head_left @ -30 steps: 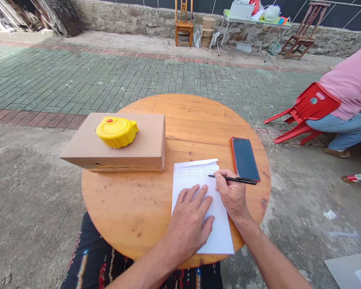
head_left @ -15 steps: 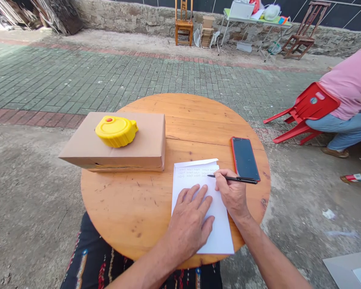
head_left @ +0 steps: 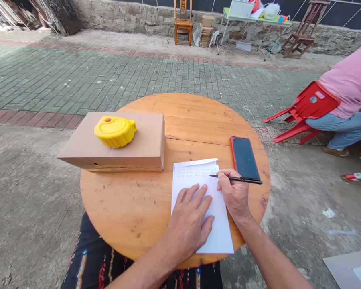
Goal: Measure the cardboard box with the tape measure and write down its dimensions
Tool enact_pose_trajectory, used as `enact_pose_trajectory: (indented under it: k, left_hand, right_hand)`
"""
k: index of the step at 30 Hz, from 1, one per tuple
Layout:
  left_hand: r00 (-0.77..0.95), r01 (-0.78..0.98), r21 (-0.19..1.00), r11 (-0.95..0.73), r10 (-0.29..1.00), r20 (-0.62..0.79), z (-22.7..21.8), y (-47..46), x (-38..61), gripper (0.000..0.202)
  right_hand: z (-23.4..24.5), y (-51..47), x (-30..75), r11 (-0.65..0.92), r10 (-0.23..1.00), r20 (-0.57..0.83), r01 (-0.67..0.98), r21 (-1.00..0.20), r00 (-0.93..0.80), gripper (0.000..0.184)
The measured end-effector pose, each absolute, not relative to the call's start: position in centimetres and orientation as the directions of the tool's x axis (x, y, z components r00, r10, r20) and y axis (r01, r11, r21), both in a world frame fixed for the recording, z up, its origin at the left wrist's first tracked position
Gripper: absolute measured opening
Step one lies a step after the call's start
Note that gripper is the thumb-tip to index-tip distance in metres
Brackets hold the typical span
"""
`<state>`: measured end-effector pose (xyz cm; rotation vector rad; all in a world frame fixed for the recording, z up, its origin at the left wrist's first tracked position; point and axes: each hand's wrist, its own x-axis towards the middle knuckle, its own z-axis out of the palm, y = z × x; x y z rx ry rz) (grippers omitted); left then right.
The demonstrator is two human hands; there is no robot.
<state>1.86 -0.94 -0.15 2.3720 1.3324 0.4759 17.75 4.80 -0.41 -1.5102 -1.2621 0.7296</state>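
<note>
White sheets of paper (head_left: 218, 228) lie near the front edge of the round wooden table (head_left: 123, 208). Rows of small handwritten marks run across the top part of the uppermost sheet. My left hand (head_left: 191, 218) rests flat on the paper below the writing, fingers spread and holding nothing. In my right hand (head_left: 234, 194) a black pen (head_left: 248, 180) is gripped between thumb and fingers, its tip at the right part of the lowest written row. Just beyond that hand lies a dark-screened smartphone (head_left: 245, 157) in a red case.
On the table's left side stands a closed cardboard box (head_left: 147, 140), with a yellow tape-measure-shaped case (head_left: 116, 131) on top. A person in a pink shirt (head_left: 349, 80) sits on a red plastic chair (head_left: 315, 102) at right. A folding table (head_left: 255, 18) stands by the far wall.
My right hand and the pen have shifted slightly to the right along the lowest written row. My left hand stays in place on the paper.
</note>
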Motion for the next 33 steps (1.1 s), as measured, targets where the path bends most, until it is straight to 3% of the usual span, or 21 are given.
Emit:
enact_pose_trajectory:
  k: [33]
  left_hand:
    - [0.488, 0.728, 0.492, -0.478, 0.865, 0.119, 0.11, -0.84, 1.86, 0.038]
  right_hand:
    - [-0.04, 5.11, 17.43, 0.056, 0.959, 0.168, 0.428, -0.902, 0.229, 0.019]
